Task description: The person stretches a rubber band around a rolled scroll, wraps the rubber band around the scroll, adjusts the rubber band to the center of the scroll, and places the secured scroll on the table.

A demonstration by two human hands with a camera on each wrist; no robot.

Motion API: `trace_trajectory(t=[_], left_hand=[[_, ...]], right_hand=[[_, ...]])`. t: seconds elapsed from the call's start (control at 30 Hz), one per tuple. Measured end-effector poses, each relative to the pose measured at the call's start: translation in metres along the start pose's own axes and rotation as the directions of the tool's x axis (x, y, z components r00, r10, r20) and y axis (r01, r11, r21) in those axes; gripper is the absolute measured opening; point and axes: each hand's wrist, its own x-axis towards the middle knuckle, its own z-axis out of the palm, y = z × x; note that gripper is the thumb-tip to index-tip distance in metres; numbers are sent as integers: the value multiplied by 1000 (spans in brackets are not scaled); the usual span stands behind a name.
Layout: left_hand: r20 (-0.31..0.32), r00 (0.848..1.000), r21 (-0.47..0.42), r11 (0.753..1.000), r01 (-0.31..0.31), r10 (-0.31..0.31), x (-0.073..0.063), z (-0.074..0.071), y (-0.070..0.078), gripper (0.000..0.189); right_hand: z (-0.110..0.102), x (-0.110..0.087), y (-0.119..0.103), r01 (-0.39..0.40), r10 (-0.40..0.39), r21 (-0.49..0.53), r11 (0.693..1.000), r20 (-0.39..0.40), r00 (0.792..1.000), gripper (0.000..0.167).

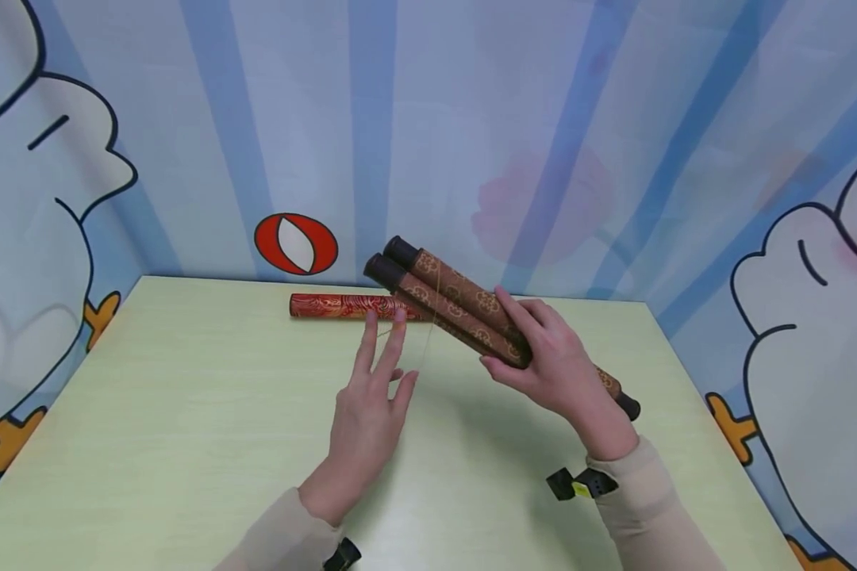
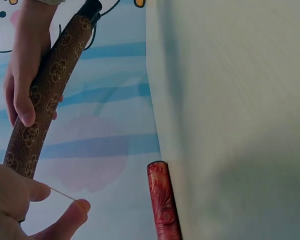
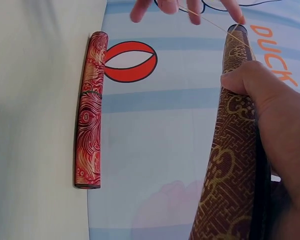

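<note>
My right hand [image 1: 560, 361] grips a brown scroll [image 1: 457, 295] with gold flower patterns, rolled into two side-by-side rolls with black end knobs. It is raised above the table and slants up to the left. My left hand [image 1: 367, 416] is left of it, fingers spread and mostly straight. A thin pale string [image 2: 63, 193] stretches between the left thumb and a finger. In the right wrist view, the string [image 3: 210, 22] runs from the left fingers to the scroll's far end. My right thumb [image 3: 240, 80] lies along the patterned cover.
A red patterned roll [image 1: 339, 306] lies along the back edge of the pale table [image 1: 186, 412], partly behind the brown scroll in the head view. A blue striped backdrop [image 1: 443, 119] with cartoon figures rises behind the table and at both sides.
</note>
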Motion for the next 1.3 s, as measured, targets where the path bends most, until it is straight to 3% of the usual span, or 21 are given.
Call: trace_trajectory(t=[0.1,0.23,0.43,0.63,1.3], left_hand=[[-55,986,126,981,-151,159,3,-5,-7,93],[-96,939,248,922,-298,329,13,-15,-15,103],[-94,884,296,861,-414,458,29,-30,-20,91],[-116,849,293,835,-466,515,39,-36,-25,76],[-144,784,389,763,-516,604,59,-40,-25,53]], right_hand=[[-1,-1,0,-9,9,4,1000,13,1000,89],[-2,-1,1,-9,9,0,1000,15,1000,88],[-2,0,0,12,-12,0,1000,2,1000,89],[-1,0,0,35,-35,-6,999,-6,999,89],[2,-1,-3,71,-73,-54,996,-27,997,88]])
